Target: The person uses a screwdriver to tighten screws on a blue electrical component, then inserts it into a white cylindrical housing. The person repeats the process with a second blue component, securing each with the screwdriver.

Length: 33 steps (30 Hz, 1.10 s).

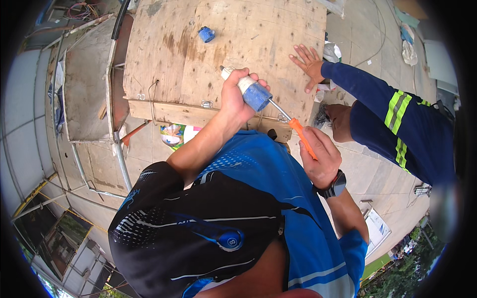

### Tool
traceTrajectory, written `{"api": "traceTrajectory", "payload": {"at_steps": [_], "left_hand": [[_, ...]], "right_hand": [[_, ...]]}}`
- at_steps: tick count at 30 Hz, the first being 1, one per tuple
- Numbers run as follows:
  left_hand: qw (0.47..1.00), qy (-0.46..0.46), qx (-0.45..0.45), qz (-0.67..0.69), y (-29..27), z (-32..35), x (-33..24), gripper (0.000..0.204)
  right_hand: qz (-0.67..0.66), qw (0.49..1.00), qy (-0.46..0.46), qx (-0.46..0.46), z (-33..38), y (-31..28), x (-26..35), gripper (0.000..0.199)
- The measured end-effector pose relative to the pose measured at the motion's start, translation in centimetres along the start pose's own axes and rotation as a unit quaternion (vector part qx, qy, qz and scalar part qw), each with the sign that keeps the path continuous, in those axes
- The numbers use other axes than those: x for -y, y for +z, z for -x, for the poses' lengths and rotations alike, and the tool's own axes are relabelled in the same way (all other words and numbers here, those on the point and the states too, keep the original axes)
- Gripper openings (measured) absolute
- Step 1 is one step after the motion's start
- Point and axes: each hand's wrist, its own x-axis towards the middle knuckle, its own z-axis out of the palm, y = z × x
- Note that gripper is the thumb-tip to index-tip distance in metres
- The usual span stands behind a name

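Note:
My left hand (pixel 234 99) is wrapped round a white-and-blue industrial plug connector (pixel 257 96), tilted with its blue end toward my right hand. In my right hand (pixel 324 158) is the orange handle of a screwdriver (pixel 301 136). Its metal shaft runs up to the plug's blue end; the tip is hidden there, so I cannot tell how far in it sits. Both hands are closed, held over the near edge of a plywood tabletop (pixel 268 30). A separate blue connector piece (pixel 206 34) lies farther back on the wood.
At the right, a co-worker's hand (pixel 309 65) lies spread on the table's edge; the dark blue sleeve (pixel 367 84) has reflective bands. A metal-framed cart (pixel 89 84) stands at the left. A wire loop (pixel 155 102) hangs at the table's front edge, near a colourful bag (pixel 174 135).

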Motion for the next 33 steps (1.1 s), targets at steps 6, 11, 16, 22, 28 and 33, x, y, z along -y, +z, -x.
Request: {"api": "traceTrajectory", "payload": {"at_steps": [6,11,16,22,28,33], "left_hand": [[1.0,-0.004,0.008,-0.013,-0.7,-0.9,-1.0,0.013],[1.0,0.003,0.011,-0.009,-0.8,-0.7,-1.8,0.01],[0.998,0.045,0.034,-0.001,-1.0,-0.4,-1.9,0.009],[1.0,0.014,-0.004,-0.011,-1.0,-1.3,-1.2,0.009],[1.0,0.001,0.003,-0.006,-0.3,-1.0,-1.0,0.012],[0.999,0.032,0.022,-0.006,-0.5,-1.3,-1.2,0.012]], "right_hand": [[0.099,0.987,-0.027,0.127,-1.2,-0.6,2.4,0.049],[-0.066,0.987,0.054,0.135,-2.4,-0.2,2.1,0.045],[-0.267,0.887,0.335,0.171,-3.4,-0.4,1.9,0.04],[-0.274,0.873,0.366,0.17,-3.0,-0.5,1.9,0.035],[-0.272,0.933,0.199,0.124,-1.7,0.6,0.9,0.032],[-0.311,0.867,0.352,0.166,-3.1,-0.2,1.5,0.034]]}}
